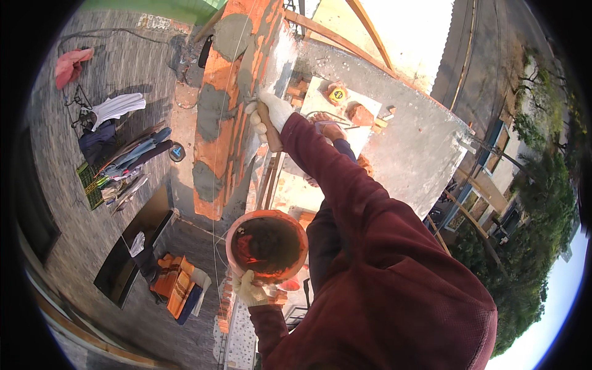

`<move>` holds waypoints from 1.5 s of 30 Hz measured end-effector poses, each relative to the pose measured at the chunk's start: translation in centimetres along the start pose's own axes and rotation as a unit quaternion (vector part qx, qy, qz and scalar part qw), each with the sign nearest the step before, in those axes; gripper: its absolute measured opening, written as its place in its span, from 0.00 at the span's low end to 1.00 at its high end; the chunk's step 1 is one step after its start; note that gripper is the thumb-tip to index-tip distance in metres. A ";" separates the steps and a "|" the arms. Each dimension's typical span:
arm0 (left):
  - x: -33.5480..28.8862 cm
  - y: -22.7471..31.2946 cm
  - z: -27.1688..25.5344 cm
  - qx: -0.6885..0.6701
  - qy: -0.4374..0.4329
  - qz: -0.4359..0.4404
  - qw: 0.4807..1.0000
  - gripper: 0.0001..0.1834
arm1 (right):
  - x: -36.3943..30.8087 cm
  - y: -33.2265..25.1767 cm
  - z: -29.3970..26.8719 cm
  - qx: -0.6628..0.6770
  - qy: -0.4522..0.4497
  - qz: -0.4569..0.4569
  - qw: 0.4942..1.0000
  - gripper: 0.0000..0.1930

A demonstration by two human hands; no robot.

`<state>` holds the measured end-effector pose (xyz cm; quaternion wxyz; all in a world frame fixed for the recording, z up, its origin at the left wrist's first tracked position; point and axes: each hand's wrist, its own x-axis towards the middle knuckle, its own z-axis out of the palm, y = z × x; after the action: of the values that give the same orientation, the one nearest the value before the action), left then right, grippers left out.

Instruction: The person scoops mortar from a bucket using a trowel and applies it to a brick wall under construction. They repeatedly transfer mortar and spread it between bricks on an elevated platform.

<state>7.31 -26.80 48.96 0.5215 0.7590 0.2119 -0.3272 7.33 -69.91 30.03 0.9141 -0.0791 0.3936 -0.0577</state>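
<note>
My right hand, in a white knit glove, is closed round the wooden handle of a trowel. The trowel's blade reaches over the top of an orange brick wall, where patches of grey mortar are spread. My left hand, gloved too, grips the near rim of a round orange-red bucket. Dark wet mortar lies inside it. Fingers of the left hand show only in part. A thin string runs along the wall beside the mortar.
Right of the wall, a pale board carries a yellow-and-black tape measure and a broken brick piece. My foot is beside them. Far below left, clothes hang over a tiled yard. A road and trees lie beyond the right edge.
</note>
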 end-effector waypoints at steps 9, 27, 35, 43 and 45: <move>-1.0 1.8 3.5 0.057 0.044 0.045 0.996 0.16 | -11.0 -5.2 -5.4 -0.736 0.137 -0.207 0.630 0.20; 0.5 0.0 3.9 -0.082 0.032 -0.015 0.996 0.27 | 0.1 -19.7 -0.3 -0.902 0.125 -0.156 0.383 0.18; 0.1 -1.1 3.0 -0.090 0.052 -0.005 0.995 0.28 | -5.4 -18.9 2.7 -0.902 0.154 -0.223 0.336 0.14; 0.6 -1.7 3.6 -0.045 0.065 -0.012 0.997 0.24 | -3.4 -16.5 2.9 -0.904 0.187 -0.205 0.326 0.15; -0.1 -1.3 3.1 -0.062 0.068 0.003 0.996 0.24 | -3.8 -15.9 4.0 -0.896 0.177 -0.230 0.337 0.15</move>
<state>5.52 -29.18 47.43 0.5531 0.7462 0.2647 -0.2593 6.93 -84.51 38.49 0.1548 -0.9256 0.3277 0.1092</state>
